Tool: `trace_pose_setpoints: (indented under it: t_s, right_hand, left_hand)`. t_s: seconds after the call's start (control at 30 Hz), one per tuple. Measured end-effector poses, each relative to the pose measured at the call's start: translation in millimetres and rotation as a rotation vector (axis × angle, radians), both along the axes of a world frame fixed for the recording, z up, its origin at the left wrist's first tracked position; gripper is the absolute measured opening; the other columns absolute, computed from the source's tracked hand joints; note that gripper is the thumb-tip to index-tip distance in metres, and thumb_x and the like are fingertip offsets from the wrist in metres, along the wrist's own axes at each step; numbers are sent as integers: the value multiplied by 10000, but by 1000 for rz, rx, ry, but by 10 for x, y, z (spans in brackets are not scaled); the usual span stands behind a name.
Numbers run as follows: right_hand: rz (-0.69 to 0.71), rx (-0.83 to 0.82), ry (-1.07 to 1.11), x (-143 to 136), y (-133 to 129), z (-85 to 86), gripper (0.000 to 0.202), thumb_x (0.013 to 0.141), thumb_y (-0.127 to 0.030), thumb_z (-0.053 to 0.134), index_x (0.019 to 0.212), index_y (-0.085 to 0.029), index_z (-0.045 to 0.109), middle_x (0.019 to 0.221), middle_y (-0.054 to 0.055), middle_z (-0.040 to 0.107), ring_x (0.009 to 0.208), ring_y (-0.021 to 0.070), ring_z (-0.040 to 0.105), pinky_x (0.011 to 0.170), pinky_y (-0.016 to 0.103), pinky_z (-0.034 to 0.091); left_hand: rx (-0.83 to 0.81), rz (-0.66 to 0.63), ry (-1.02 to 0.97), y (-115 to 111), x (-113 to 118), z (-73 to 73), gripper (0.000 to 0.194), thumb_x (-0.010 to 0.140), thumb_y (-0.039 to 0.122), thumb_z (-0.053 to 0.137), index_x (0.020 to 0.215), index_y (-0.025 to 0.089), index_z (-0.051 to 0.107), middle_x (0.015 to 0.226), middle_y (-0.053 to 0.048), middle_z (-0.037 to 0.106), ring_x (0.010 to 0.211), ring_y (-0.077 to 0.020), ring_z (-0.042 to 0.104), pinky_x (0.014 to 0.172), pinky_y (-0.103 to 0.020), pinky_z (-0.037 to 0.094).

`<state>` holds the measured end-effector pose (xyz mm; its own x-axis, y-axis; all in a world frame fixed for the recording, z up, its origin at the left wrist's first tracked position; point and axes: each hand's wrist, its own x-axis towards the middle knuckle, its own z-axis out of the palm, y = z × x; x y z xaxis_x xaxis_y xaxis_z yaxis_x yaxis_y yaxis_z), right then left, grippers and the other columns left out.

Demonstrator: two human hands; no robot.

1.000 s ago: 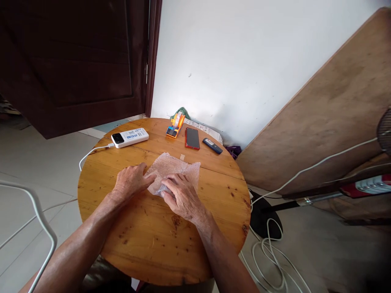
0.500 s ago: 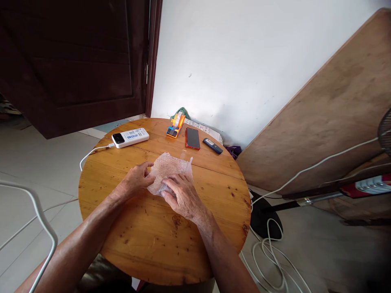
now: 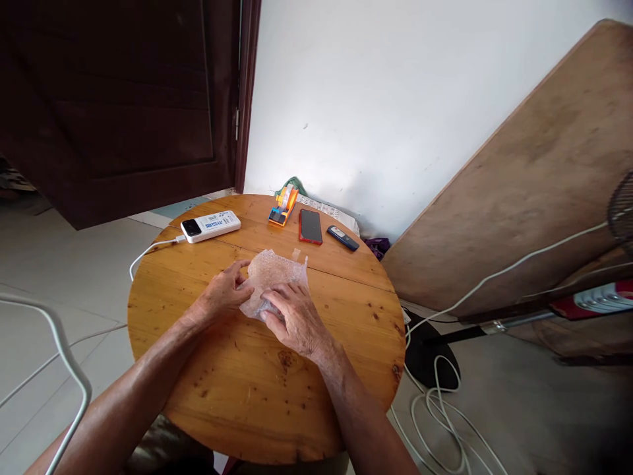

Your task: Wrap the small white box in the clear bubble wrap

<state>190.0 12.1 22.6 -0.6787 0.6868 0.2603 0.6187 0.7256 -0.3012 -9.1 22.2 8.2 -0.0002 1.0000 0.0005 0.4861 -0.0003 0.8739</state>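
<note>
Fingers of the right hand (image 3: pixel 291 313) curl over the near right part of the bubble wrap (image 3: pixel 273 272), thumb and forefinger apart on either side of a bulge; whether they clamp it, I cannot tell. At the wrap's left edge, the left hand (image 3: pixel 225 288) touches it with thumb and forefinger apart. The wrap lies on the round table (image 3: pixel 257 402). Judging by its shape, it is partly gathered: the near part bunches under the right hand, while the far part remains spread and loose. What it may cover is hidden. Just at its far edge lies a small pale strip (image 3: pixel 296 254), perhaps tape, with no clear fastening to it. Farther beyond the wrap sit a white device (image 3: pixel 212 226) to its left, then, rightward, an orange tape dispenser (image 3: pixel 283 206), a phone (image 3: pixel 310 226) and a dark handset (image 3: pixel 343 238).
</note>
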Motion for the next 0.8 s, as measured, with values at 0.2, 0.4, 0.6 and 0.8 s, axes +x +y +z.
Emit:
trace_pose_setpoints:
  t_s: [0.2, 0.4, 0.6, 0.8]
  right_hand:
    - [-3, -20, 2, -3, 3, 0, 223, 890, -239, 610, 1106, -195, 642, 1101, 85, 646, 1038, 248, 546, 945, 414, 406]
    - [-8, 1, 3, 0, 4, -19, 214, 899, -258, 600, 1102, -206, 644, 1096, 89, 644, 1034, 256, 548, 945, 428, 411]
    - [-4, -3, 0, -6, 5, -13, 216, 891, -243, 606, 1101, -206, 638, 1082, 88, 646, 1042, 257, 551, 953, 436, 414]
    - [-38, -72, 94, -6, -5, -22, 375, 826, -183, 626, 1196, -196, 566, 1176, 97, 656, 1106, 263, 563, 970, 436, 420]
  left_hand:
    - [-124, 22, -222, -12, 34, 6, 759, 700, 242, 615, 1407, 69, 398, 608, 81, 522, 546, -118, 507, 497, -219, 420]
    - [-305, -64, -359, -7, -33, 44, 635, 692, 401, 656, 1233, 80, 575, 610, 34, 588, 483, -116, 508, 402, -210, 382]
    - [-206, -85, -326, -42, 62, 20, 376, 667, 476, 615, 840, 148, 679, 613, 24, 591, 505, -109, 496, 442, -210, 374]
    - [20, -52, -230, -106, 203, -85, 263, 754, 371, 589, 845, 149, 698, 709, 3, 651, 610, -119, 548, 548, -209, 418]
